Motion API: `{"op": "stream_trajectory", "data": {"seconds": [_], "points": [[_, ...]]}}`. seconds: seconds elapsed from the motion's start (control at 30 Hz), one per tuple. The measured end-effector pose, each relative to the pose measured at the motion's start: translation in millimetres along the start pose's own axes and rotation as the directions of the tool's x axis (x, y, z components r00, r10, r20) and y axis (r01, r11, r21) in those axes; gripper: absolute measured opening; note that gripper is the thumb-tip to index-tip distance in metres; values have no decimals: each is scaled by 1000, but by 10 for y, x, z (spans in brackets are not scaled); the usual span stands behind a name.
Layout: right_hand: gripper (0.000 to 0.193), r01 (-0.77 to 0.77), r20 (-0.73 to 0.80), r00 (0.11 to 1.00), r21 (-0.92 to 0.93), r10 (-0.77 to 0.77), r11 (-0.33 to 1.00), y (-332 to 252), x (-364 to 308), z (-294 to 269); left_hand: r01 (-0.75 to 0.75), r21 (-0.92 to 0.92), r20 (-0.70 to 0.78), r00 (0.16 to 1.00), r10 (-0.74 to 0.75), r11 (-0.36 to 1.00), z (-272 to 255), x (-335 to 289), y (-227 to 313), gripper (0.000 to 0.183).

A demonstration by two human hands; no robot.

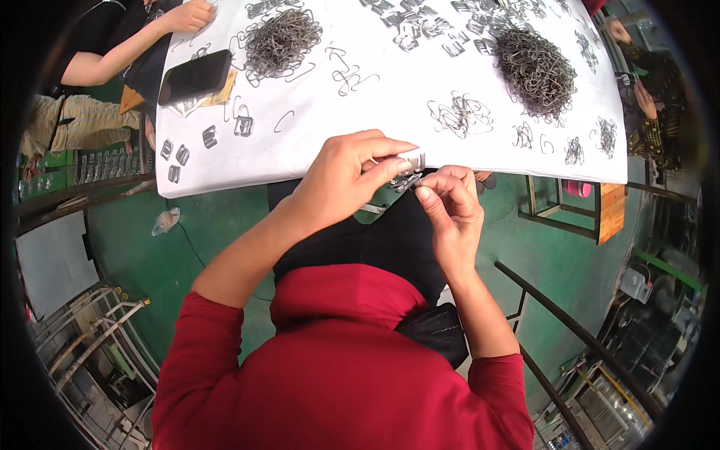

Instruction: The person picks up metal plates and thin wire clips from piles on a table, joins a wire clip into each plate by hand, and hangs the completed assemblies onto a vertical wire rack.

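Just off the front edge of the table, my two hands meet around a small shiny metal wire clip (406, 181). Thumb and fingers of my left hand (346, 174) are closed on it from the left and above. From the right, the thumb and forefinger of my right hand (456, 204) pinch its end; the fingertips partly hide the clip's shape. Beyond them on the white tabletop (360, 120) lie a loose scatter of bent wire hooks (460, 115) and a big tangled heap of hooks (536, 73). Another heap of hooks (281, 43) stands farther left.
Flat wire clips (420, 22) are strewn along the far side, with several single clips (181, 155) at the left. A black phone (195, 77) rests on papers. A co-worker's hand (191, 15) touches the far left; another person's hand (645, 99) is at right. A wooden stool (611, 212) stands below.
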State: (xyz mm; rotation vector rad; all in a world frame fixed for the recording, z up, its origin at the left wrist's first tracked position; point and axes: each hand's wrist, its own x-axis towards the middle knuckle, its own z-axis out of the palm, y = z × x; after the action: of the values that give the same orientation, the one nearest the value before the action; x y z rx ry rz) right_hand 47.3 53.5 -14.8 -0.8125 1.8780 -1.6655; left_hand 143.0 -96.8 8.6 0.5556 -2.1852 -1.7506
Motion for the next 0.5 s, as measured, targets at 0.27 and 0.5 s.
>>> {"op": "stream_trajectory", "data": {"seconds": [0.27,0.5], "points": [[8,9,41,999,-174,-2,985,-19,6,126,-11,89,-96,995,20,996,13,-191,-91,22],[8,-23,60,997,-234,38,972,5,29,187,-125,126,-143,979,143,984,20,-241,-143,22]]}}
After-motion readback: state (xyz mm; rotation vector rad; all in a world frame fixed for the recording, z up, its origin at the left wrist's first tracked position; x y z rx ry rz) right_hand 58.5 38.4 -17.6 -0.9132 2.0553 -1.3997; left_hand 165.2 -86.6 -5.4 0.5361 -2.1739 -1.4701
